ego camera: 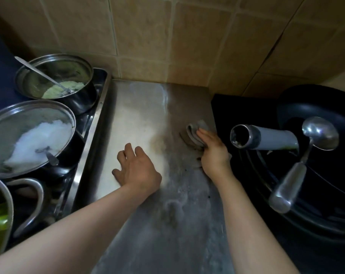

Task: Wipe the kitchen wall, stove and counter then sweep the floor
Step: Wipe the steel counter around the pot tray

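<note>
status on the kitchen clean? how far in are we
Mid-counter. Right hand presses a grey cloth on the steel counter near its right edge; left hand rests flat, empty. Smears and dark crumbs near the cloth say the counter isn't finished. Tiled wall shows no obvious grime; can't tell if wiped. Stove is loaded with pots. Floor out of view.

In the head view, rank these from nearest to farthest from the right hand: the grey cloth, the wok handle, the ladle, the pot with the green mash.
1. grey cloth: under the right hand, pressed on the counter.
2. wok handle: just to the hand's right, its open end pointing toward it.
3. ladle: farther right, lying in the wok.
4. pot with the green mash: far left, at the back on the stove.
</note>
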A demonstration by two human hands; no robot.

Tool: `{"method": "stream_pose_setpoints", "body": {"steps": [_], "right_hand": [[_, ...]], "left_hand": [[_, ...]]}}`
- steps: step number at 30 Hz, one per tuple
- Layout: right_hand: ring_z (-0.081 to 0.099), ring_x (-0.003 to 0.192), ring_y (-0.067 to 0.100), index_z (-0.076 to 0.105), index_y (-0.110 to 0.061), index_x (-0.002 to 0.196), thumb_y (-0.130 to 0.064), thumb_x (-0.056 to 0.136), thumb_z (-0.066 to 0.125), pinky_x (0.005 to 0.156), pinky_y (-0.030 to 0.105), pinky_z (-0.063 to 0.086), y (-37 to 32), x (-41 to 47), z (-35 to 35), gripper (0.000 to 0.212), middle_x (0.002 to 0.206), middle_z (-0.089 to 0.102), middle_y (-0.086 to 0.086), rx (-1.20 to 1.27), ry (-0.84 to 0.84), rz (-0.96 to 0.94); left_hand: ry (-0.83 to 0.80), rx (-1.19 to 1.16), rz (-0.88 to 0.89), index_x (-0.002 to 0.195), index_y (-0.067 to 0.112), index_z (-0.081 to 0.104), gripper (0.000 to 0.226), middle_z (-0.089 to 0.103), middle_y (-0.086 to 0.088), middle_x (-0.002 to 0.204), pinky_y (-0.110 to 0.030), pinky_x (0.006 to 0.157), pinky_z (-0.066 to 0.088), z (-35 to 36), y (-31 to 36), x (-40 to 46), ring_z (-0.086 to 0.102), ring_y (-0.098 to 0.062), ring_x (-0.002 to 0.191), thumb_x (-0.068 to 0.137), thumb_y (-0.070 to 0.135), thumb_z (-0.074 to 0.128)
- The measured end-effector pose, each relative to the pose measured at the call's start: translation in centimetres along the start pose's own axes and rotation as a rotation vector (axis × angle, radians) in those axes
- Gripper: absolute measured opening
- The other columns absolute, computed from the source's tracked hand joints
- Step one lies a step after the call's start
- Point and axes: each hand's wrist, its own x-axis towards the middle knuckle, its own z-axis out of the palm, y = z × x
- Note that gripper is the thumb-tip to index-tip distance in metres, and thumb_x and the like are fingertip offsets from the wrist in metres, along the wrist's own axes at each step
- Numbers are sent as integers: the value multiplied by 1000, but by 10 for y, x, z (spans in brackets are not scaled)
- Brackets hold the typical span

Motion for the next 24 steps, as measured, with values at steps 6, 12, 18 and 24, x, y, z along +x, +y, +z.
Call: {"method": "stream_pose_setpoints", "body": {"steps": [6,12,18,24], "right_hand": [[30,140,23,43,-6,140,17,84,38,116,25,16,15,16,-10,61,150,35,9,-13,-82,25],[30,139,17,38,-10,143,3,94,37,97,-5,19,18,44,-5,51,151,33,7,107,-52,195],[34,137,18,52,-10,135,16,84,39,111,15,14,11,-50,-17,58,144,45,4,-44,-7,42],[34,137,20,48,-10,137,15,82,43,107,12,13,1,-23,-14,61,146,42,5,-147,10,13]], "left_hand": [[7,-13,-9,127,10,34,54,17,-5,145,-43,98,30,2,-4,-9,16,-27,133,78,14,59],[21,-22,-25,128,10,35,56,18,-5,146,-43,97,31,3,-9,-10,17,-28,133,78,13,58],[6,-16,-16,127,10,36,54,19,-5,145,-43,97,32,3,-9,-22,17,-27,132,77,12,56],[19,-16,-19,128,11,36,56,18,-3,146,-45,99,30,6,-22,-29,17,-27,134,77,14,59]]}}
